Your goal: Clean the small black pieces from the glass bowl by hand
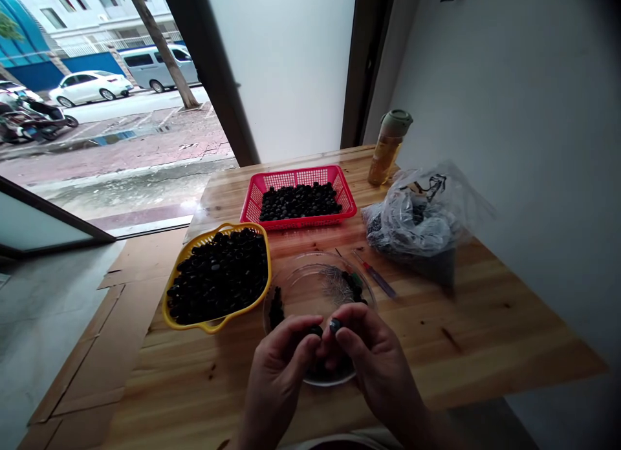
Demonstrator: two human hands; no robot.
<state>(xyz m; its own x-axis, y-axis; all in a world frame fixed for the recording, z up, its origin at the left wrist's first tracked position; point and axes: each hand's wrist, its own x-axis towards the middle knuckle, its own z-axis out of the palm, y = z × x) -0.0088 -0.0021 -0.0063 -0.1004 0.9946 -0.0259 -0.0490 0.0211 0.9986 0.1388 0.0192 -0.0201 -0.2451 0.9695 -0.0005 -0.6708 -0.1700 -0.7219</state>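
Over the front of a clear round tray (pixel 295 269), my left hand (pixel 287 363) pinches a small black round piece (pixel 316 331). Close beside it, my right hand (pixel 371 353) holds a small dark cap-like piece (pixel 334 325) between thumb and forefinger. The two pieces are a short gap apart. Inside the tray lie thin silvery wires or pins (pixel 338 285) and black parts along its right side, with a stack of black parts (pixel 276 308) at its left. My hands partly hide more black pieces at the front of the tray.
A yellow basket (pixel 268 269) full of black round parts stands left of the tray. Behind is a red basket (pixel 352 207) with similar parts. To the right lie a screwdriver (pixel 378 278) and a plastic bag (pixel 412 224) of dark parts. A bottle (pixel 387 149) stands at the back.
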